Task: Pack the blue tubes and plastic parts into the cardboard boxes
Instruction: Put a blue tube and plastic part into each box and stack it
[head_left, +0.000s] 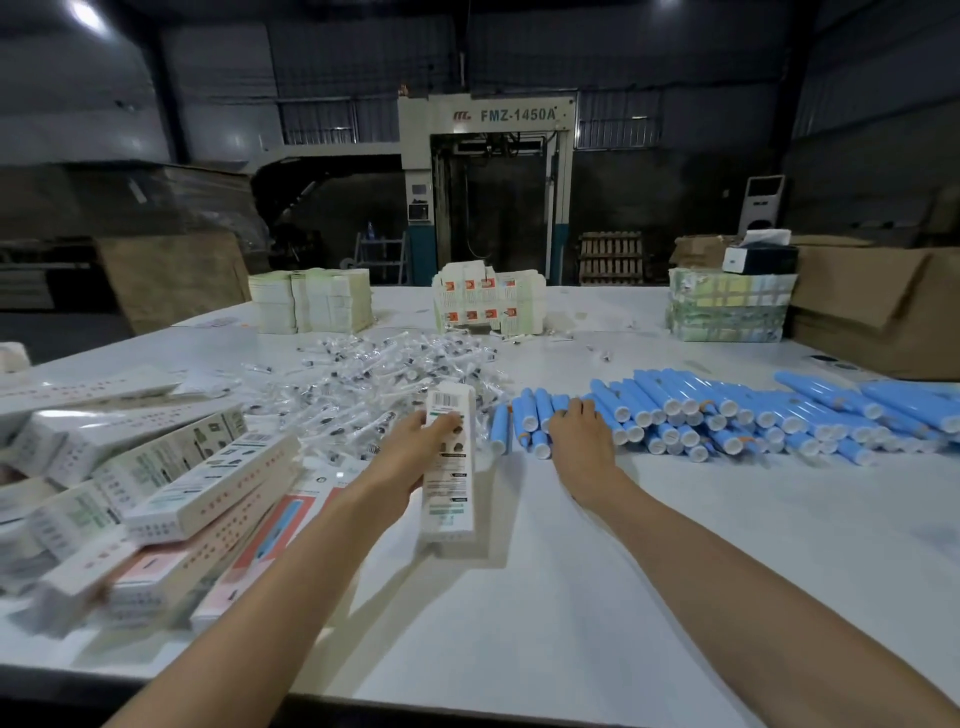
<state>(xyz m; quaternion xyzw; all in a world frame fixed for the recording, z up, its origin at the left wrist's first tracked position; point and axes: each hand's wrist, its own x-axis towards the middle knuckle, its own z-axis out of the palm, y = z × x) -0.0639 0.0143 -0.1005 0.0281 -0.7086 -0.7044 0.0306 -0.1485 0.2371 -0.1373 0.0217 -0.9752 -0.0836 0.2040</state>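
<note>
Left hand (431, 434): grips one cardboard box (449, 478), frame centre.
Right hand (579, 434): fingers on the near blue tubes (727, 415), centre right; cannot tell if it pinches one.
Done: heap of boxes (156, 483) lower left, prob. filled.
Left: many tubes; plastic parts (384, 369) piled at centre, so much remains.
Surface/room: white tabletop (571, 597); dim workshop, big machine (488, 171) at back.

Both bare forearms rise from the bottom corners of the frame toward its middle, the left from the lower left and the right from the lower right. The left hand (428, 434) grips a white carton (451, 499) near its far end, thumb across the top face (the fingers are hidden underneath). The right hand (581, 436) lies palm down, fingers bent onto the blue tubes (727, 410); whether they grip one is unclear.
</note>
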